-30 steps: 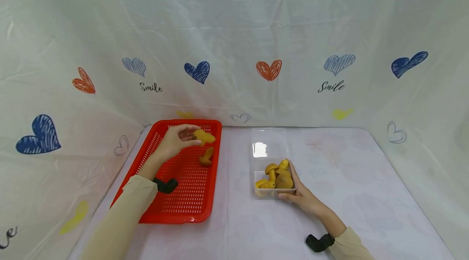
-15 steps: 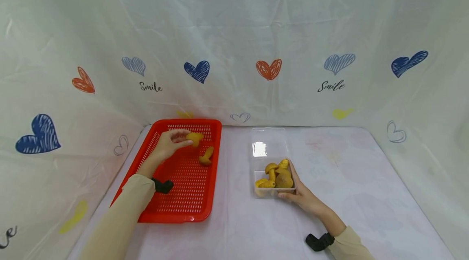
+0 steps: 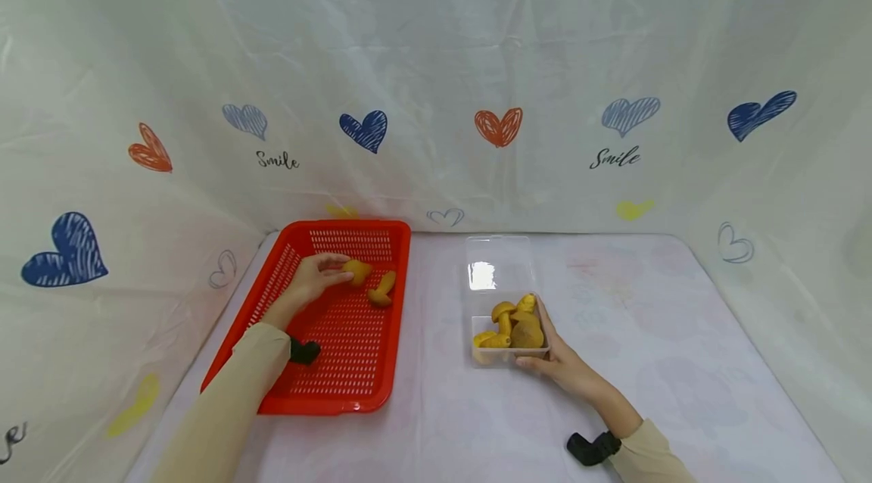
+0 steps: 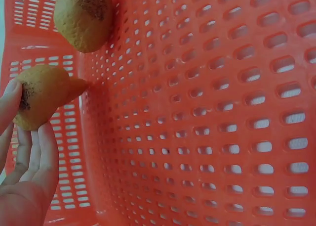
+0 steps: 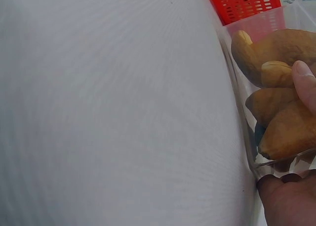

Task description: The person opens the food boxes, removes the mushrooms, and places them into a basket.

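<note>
In the head view my left hand [image 3: 315, 275] is over the far part of a red perforated plastic basket [image 3: 391, 362]. Thumb and fingers pinch a yellow-brown mushroom [image 3: 357, 272] by its cap; the left wrist view shows the mushroom's stem [image 4: 75, 89] pointing away from the palm. Whether it touches the basket floor I cannot tell. Another mushroom [image 3: 382, 291] lies just to its right on the basket floor. My right hand [image 3: 567, 368] grips the right side of a clear plastic box [image 3: 482, 359], which holds several mushrooms [image 3: 527, 333].
The box's clear lid [image 3: 500, 263] lies folded back behind it. Both containers stand on a white-covered table [image 3: 647, 316], with a gap between them. A white curtain [image 3: 436, 74] printed with hearts hangs behind the table. Each wrist wears a black camera mount [image 3: 593, 449].
My left hand has moved left and then lower into the basket with its mushroom, now closer to the basket floor. The right hand and the box have stayed in place.
</note>
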Available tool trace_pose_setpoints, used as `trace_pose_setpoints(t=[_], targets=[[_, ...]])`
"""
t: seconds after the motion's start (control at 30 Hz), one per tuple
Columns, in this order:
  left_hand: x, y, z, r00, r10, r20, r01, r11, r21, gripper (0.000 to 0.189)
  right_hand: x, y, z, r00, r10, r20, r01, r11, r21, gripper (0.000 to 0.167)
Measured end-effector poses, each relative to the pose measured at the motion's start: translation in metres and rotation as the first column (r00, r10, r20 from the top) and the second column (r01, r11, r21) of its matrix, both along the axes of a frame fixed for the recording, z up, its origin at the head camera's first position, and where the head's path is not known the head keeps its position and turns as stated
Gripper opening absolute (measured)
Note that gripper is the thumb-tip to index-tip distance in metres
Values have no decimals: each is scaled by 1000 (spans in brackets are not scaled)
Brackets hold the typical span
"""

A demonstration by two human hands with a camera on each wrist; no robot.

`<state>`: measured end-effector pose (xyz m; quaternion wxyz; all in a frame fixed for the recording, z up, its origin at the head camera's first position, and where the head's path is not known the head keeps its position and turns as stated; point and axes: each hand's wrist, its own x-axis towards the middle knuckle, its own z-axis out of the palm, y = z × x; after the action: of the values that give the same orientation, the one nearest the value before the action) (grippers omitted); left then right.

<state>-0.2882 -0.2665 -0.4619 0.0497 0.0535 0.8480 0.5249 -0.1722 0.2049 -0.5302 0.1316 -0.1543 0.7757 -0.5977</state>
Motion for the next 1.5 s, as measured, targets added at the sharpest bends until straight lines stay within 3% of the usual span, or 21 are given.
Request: trace_pose_setpoints(t=[0.5,0.77,1.07,1.27,1.5], targets=[[-1,-4,0,999,-42,-14,41,999,-26,42,-1,1,-1,1000,11,-5,-11,1000,-6,110],[-1,-5,7,998,-60,-29,58,997,-51,44,0,0,1,1000,7,0,-7,1000,17,110],[-7,14,30,999,-43,-20,41,996,-73,47,1,0,1,1000,-6,-2,6,1000,14,108],[-9,36,48,997,-78,-9,77,996,-48,48,1,0,2,1000,-7,0,7,1000,26,108],[-8,69,71,985,-171,-34,171,985,-24,47,0,0,0,1000,7,-17,-7,1000,-17,108]])
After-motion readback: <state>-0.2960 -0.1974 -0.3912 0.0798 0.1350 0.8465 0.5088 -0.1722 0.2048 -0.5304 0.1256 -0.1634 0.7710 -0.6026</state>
